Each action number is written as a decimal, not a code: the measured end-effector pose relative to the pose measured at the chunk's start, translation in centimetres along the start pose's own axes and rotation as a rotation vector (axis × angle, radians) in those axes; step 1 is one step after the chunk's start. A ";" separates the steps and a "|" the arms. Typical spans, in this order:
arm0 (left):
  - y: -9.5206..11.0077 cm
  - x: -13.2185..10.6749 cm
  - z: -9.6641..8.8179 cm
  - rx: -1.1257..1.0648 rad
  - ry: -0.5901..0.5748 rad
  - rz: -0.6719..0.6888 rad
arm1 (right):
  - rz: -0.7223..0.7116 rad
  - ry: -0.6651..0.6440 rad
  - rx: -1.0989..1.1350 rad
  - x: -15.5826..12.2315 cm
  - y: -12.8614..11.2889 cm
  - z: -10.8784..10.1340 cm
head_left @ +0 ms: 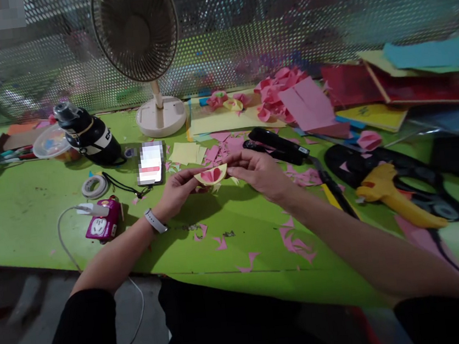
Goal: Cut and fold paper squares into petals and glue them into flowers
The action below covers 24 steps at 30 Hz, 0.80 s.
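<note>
Both my hands hold a small folded paper piece (211,174), yellow outside with pink inside, just above the green table (22,206). My left hand (178,191) pinches its left end, a watch on that wrist. My right hand (259,173) pinches its right end with fingers closed. Pink paper scraps (295,242) lie on the table in front of me. A black stapler (278,145) rests just behind my right hand.
A desk fan (144,49) stands at the back by a mesh wall. A black bottle (88,134), tape roll (94,186), phone (150,162) and pink power strip (103,224) lie left. A yellow glue gun (396,197), black scissors (425,183) and coloured paper stacks (409,79) lie right.
</note>
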<state>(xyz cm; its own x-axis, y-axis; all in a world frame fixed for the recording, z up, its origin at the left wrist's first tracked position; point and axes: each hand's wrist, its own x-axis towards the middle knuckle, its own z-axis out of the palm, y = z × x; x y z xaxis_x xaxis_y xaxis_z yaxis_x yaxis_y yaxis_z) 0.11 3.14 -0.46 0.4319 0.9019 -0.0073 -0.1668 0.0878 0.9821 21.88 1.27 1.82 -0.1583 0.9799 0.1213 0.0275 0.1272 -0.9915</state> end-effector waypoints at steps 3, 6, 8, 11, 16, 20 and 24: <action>-0.1 0.0 0.0 0.086 -0.003 0.081 | -0.039 -0.016 -0.179 -0.4 -0.5 0.2; 0.0 -0.1 0.0 0.137 -0.021 0.110 | -0.085 -0.063 -0.303 -0.6 -0.9 0.3; 0.0 -0.2 0.0 0.177 -0.031 0.123 | -0.115 -0.100 -0.363 -0.7 -0.9 0.2; 0.1 -0.3 -0.1 0.244 -0.034 0.172 | -0.203 -0.102 -0.463 -0.6 -0.5 0.0; 0.2 -0.2 -0.2 0.307 -0.041 0.251 | -0.308 -0.056 -0.509 -0.6 -0.3 -0.3; 0.3 -0.2 -0.2 0.377 -0.042 0.294 | -0.327 -0.125 -0.576 -0.6 -0.3 -0.3; 0.2 0.0 -0.5 0.491 -0.055 0.394 | -0.412 -0.148 -0.614 -0.4 0.5 -0.3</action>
<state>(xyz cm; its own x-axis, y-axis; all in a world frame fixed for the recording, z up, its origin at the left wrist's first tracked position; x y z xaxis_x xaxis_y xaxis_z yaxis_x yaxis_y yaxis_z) -0.34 3.31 -0.37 0.4683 0.8025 0.3698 0.0980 -0.4631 0.8809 22.30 0.96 1.24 -0.4051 0.8088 0.4262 0.4758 0.5846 -0.6571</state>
